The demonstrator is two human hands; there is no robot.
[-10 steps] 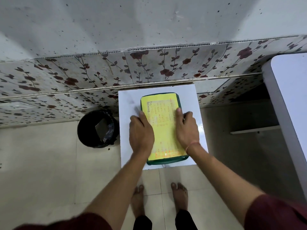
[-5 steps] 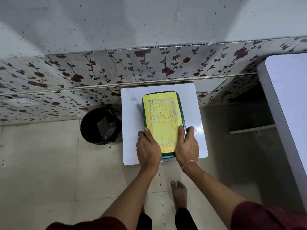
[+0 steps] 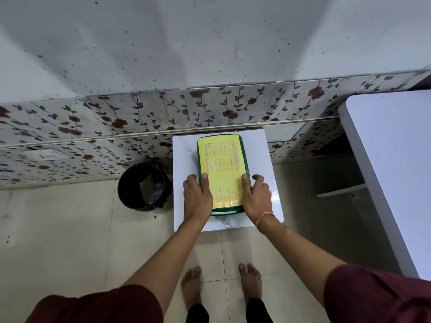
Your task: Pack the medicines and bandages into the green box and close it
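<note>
The green box (image 3: 222,159) lies closed on a small white table (image 3: 261,155), its lid covered by a yellow handwritten label. My left hand (image 3: 197,195) grips the box's near left side, thumb pressed on the lid. My right hand (image 3: 255,195) holds the near right side the same way, thumb on the label and fingers down the side. No medicines or bandages are visible; the inside of the box is hidden.
A black bin (image 3: 144,185) stands on the tiled floor left of the table. A larger white table (image 3: 396,164) fills the right side. The flower-patterned wall (image 3: 140,113) runs right behind the small table. My bare feet (image 3: 221,283) are below it.
Both hands slid along the box's sides toward its near end and back to the near half; the closed box stays on the table. The camera view shifted slightly.
</note>
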